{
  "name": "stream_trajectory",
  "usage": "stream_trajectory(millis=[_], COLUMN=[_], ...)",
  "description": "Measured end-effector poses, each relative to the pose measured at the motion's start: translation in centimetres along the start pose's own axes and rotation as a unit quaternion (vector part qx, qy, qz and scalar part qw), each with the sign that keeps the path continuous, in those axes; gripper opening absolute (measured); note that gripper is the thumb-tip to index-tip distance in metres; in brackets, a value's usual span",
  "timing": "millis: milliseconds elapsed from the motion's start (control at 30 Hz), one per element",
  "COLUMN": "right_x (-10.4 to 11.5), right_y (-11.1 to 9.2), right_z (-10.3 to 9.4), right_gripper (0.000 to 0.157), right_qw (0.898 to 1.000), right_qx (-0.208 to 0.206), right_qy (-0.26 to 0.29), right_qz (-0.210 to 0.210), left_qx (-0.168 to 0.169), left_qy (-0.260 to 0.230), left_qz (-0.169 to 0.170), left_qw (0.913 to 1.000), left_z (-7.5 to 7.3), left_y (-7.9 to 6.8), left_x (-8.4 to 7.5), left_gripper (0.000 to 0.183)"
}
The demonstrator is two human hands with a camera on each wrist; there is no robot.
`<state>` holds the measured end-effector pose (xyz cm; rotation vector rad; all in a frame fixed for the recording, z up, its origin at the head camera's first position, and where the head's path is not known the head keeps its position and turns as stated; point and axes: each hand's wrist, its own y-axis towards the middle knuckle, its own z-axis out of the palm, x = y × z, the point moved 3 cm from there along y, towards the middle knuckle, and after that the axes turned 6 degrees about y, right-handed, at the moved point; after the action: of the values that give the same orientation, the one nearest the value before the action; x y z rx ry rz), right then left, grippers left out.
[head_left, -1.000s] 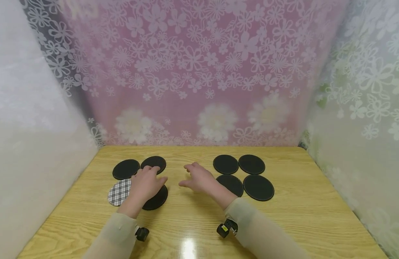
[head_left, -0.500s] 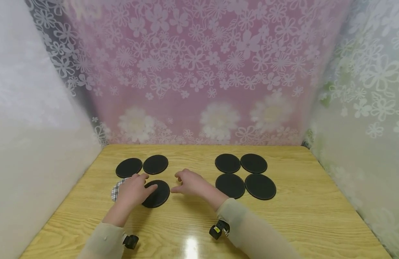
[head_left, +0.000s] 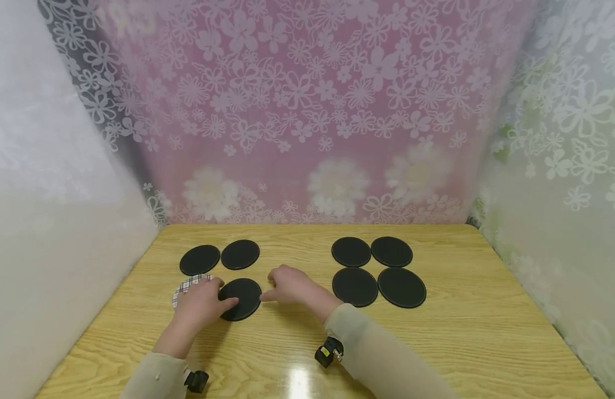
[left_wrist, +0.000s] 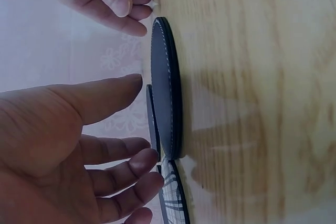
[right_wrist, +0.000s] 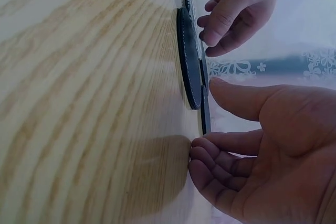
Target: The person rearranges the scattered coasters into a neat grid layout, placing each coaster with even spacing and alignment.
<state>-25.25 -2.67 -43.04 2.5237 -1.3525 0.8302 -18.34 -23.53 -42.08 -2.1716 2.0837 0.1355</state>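
My left hand point(head_left: 199, 303) hovers over a white plaid coaster point(head_left: 187, 287), hiding most of it. Its thumb reaches over the left part of a round black coaster point(head_left: 244, 298), and nothing is gripped. In the left wrist view, this black coaster point(left_wrist: 163, 87) has pale edge stitching and lies flat, with the plaid coaster point(left_wrist: 173, 192) past the fingertips. My right hand point(head_left: 287, 285) is at the black coaster's right edge, thumb tip right at the rim. Its fingers bend loosely near the tabletop in the right wrist view, holding nothing.
Two more black coasters point(head_left: 199, 260) point(head_left: 240, 254) lie behind the left group. On the right, several black coasters point(head_left: 401, 287) form a square, the right sleeve point(head_left: 372, 343) passing in front of them. Floral curtains point(head_left: 312, 111) stand around the wooden table point(head_left: 297, 244).
My left hand has moved left and toward me, from above the gap between the coasters to the plaid one. My right hand has shifted left to the black coaster's edge. The coasters keep their places.
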Motion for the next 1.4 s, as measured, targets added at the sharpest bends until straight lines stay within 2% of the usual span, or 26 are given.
stream_trajectory(millis=[267, 667, 1033, 1400], right_x=[0.0, 0.3, 0.9, 1.1], right_y=[0.6, 0.8, 0.8, 0.6], right_z=[0.5, 0.3, 0.3, 0.7], right_gripper=[0.054, 0.05, 0.041, 0.029], right_qw=[1.0, 1.0, 1.0, 0.999], right_qx=[0.006, 0.002, 0.002, -0.001], right_qy=[-0.004, 0.004, -0.006, -0.019], right_qz=[0.008, 0.015, 0.021, 0.026], left_qx=[-0.004, 0.005, 0.007, -0.007], left_qy=[0.015, 0.03, 0.022, -0.005], left_qz=[0.011, -0.007, -0.017, -0.007], left_qw=[0.9998, 0.9995, 0.9996, 0.9999], left_z=[0.5, 0.6, 0.9, 0.8], left_y=[0.0, 0.5, 0.8, 0.5], left_x=[0.1, 0.8, 1.5, 1.2], left_gripper=[0.058, 0.063, 0.061, 0.06])
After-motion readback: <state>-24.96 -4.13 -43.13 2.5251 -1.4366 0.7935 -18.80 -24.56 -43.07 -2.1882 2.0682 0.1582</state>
